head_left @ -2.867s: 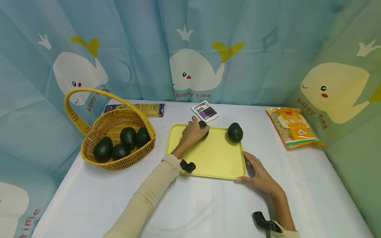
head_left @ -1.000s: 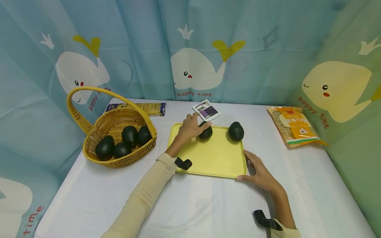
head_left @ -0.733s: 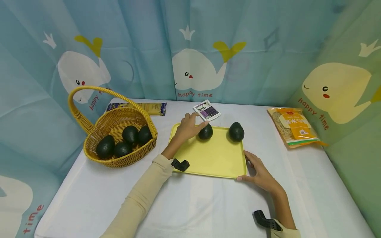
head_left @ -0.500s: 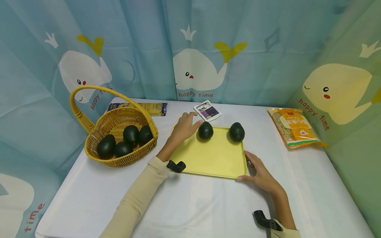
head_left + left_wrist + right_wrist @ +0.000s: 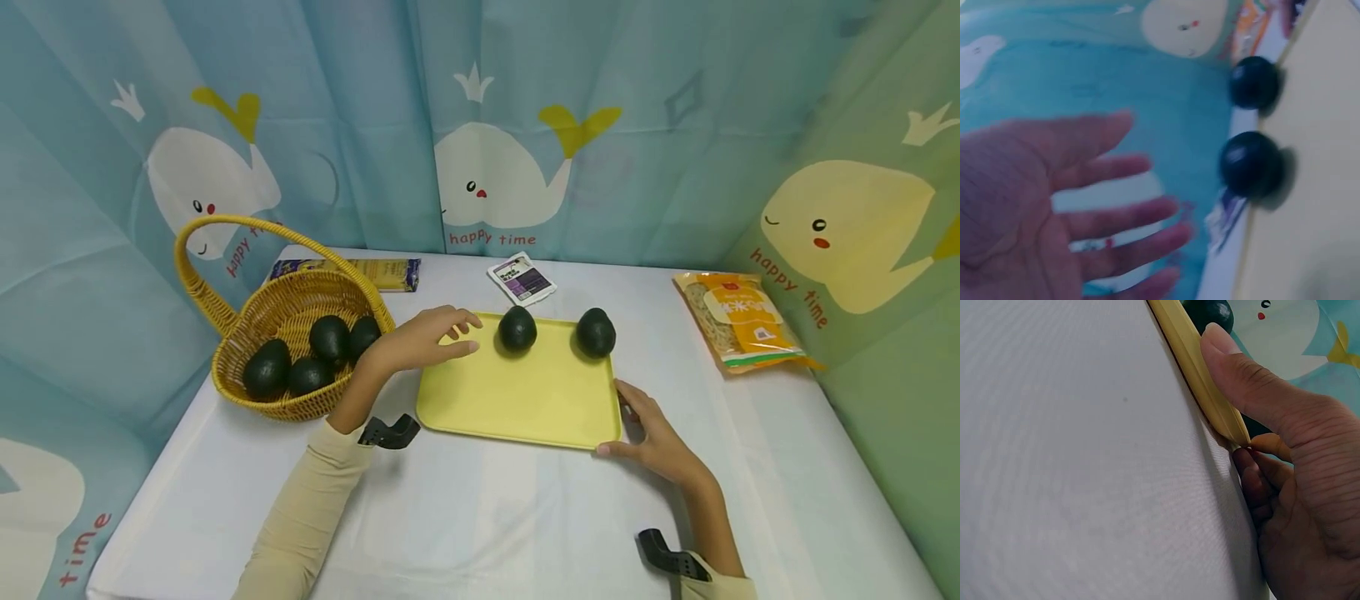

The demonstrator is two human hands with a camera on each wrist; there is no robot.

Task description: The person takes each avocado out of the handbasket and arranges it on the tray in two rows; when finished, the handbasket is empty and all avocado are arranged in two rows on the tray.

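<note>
Two dark green avocados stand on the yellow tray (image 5: 525, 404): one avocado (image 5: 517, 330) at the middle of its far edge, another avocado (image 5: 596, 333) at its far right corner. My left hand (image 5: 420, 340) is over the tray's left edge beside the basket, holding nothing, its fingers loosely extended; the left wrist view shows the palm (image 5: 1010, 200) apart from both avocados. My right hand (image 5: 660, 442) holds the tray's near right corner, with the thumb (image 5: 1260, 387) along the near edge and the fingers at the right side. Several avocados (image 5: 267, 369) lie in the yellow wicker basket (image 5: 300, 408).
Behind the basket, whose tall handle (image 5: 262, 225) arches up, lies a yellow and blue packet (image 5: 386, 273). A white pack with a purple label (image 5: 522, 280) is behind the tray. An orange bag (image 5: 742, 321) lies at the far right. A whale-print curtain (image 5: 637, 183) surrounds the table.
My left hand has let go of the avocado on the tray and drawn back left toward the basket. That avocado now stands on its own. The right hand has stayed at the tray corner.
</note>
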